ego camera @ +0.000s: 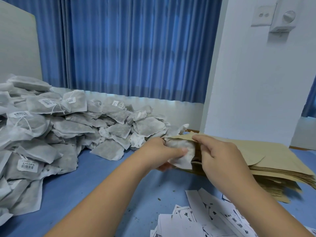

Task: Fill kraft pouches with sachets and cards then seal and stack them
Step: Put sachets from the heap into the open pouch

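Gripping a white sachet [182, 148] in the left hand [158, 151], right at the mouth of a kraft pouch [183, 137]. Pinching the pouch's top edge with the right hand [220, 158], fingers curled. Sitting on the kraft stack [259, 159]. Hemmed in by a big sachet heap [68, 122] on the left, loose cards [203, 218] nearer, blue table [102, 178] underneath.

Blue pleated curtain [133, 48] behind a blue tabletop [106, 171], white wall [256, 82] with switch plate [262, 15] at right.
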### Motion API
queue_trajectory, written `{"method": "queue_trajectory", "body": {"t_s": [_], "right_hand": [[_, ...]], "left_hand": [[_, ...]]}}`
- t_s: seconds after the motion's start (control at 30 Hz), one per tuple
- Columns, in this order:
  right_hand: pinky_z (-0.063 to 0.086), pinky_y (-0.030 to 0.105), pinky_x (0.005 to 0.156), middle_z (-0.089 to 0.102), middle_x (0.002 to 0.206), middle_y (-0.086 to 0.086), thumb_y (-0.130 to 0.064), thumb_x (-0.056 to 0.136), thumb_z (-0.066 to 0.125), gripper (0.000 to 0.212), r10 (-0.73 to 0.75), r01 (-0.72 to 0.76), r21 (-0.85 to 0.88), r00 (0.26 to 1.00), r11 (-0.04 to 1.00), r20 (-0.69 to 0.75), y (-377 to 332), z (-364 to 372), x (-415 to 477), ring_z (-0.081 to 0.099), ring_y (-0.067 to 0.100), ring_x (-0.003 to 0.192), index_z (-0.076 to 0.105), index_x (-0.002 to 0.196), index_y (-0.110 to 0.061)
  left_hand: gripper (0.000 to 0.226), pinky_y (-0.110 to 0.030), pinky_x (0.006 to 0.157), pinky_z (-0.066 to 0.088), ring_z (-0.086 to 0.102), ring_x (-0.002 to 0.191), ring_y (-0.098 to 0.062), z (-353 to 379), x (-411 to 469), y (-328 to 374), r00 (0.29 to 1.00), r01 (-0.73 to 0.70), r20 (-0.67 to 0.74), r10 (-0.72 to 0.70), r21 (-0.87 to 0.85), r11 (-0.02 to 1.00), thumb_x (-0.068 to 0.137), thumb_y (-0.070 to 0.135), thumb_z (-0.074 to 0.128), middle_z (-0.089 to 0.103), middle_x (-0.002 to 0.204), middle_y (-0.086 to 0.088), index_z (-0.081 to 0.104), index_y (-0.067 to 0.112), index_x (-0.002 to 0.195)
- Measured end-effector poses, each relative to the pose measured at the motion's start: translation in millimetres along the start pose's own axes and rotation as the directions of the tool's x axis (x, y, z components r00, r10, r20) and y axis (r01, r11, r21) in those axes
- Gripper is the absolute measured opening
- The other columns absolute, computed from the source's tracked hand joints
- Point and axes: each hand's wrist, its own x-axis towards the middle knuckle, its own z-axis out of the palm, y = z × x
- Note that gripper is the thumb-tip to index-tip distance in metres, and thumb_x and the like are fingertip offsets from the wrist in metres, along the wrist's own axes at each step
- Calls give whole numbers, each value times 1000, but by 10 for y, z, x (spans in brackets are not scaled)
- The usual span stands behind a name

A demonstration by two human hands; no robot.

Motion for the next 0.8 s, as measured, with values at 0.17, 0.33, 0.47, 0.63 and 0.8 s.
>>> {"method": "queue_trajectory", "body": {"t_s": [0.17,0.33,0.47,0.63,0.8], "right_hand": [[51,36,82,72,102,-2,-11,93,46,38,-33,34,58,999,998,-16,-26,19,-11,62,22,93,67,117,-32],[50,32,75,72,93,-4,-5,90,48,39,-21,28,93,997,995,-68,-12,24,5,62,22,86,69,113,-29],[51,33,74,72,92,-3,-3,88,48,42,-35,43,100,996,994,-80,-51,21,-12,63,21,85,70,112,-29],[52,40,70,71,82,3,1,85,50,35,-115,123,85,989,989,-98,-97,-34,-13,61,26,77,71,103,-20],[47,36,62,63,66,3,2,85,51,28,-193,203,127,977,971,-89,-208,-51,-70,53,17,65,67,99,-16]], "left_hand": [[35,-19,48,43,66,60,-14,28,-16,26,985,1,-169,22,134,991,82,51,67,71,73,-1,64,16,75],[54,-29,64,43,64,89,-27,232,-52,95,947,45,-276,163,618,785,83,64,55,66,94,-10,62,11,86],[26,-23,52,41,60,67,-21,263,-95,157,978,-80,-131,162,482,872,81,31,68,64,73,-8,56,11,70],[17,-37,66,55,62,64,-26,219,-72,139,983,-121,-102,152,258,958,77,14,68,68,76,-21,66,0,86],[6,-17,55,44,61,77,-18,235,-66,70,947,-196,-170,273,368,909,78,23,66,65,77,3,61,22,81]]}}
